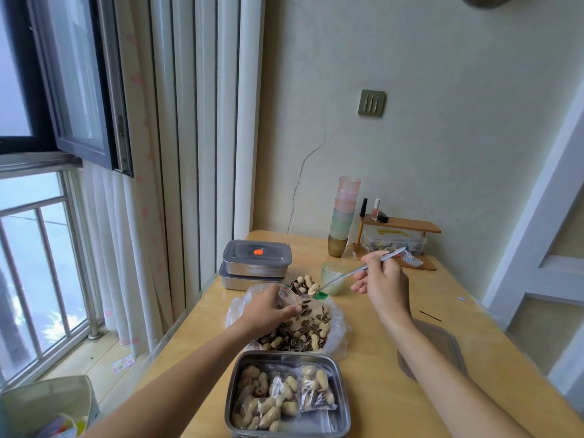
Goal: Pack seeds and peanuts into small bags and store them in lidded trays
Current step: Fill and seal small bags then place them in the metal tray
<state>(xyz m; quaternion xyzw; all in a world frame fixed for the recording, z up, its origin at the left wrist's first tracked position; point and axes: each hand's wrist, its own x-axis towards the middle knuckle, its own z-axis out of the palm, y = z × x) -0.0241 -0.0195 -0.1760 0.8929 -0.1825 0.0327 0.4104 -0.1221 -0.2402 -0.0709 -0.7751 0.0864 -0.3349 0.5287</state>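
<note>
My right hand (380, 287) grips a metal spoon (341, 276) whose bowl is loaded with peanuts and striped seeds. The loaded bowl hovers just right of my left hand (268, 308), which holds a small clear bag (286, 295) with its mouth toward the spoon. Both are above a large clear plastic bag (335, 330) spread open with a pile of seeds and peanuts. In front of me an open steel tray (344, 403) contains several filled small bags. Two lidded steel trays (256, 259) are stacked at the table's far left.
A loose grey tray lid (442, 339) lies under my right forearm. A pale green cup (331, 275) stands behind the spoon, with a stack of coloured cups (343, 216) and a small wooden shelf (401, 226) near the wall. A window is at the left.
</note>
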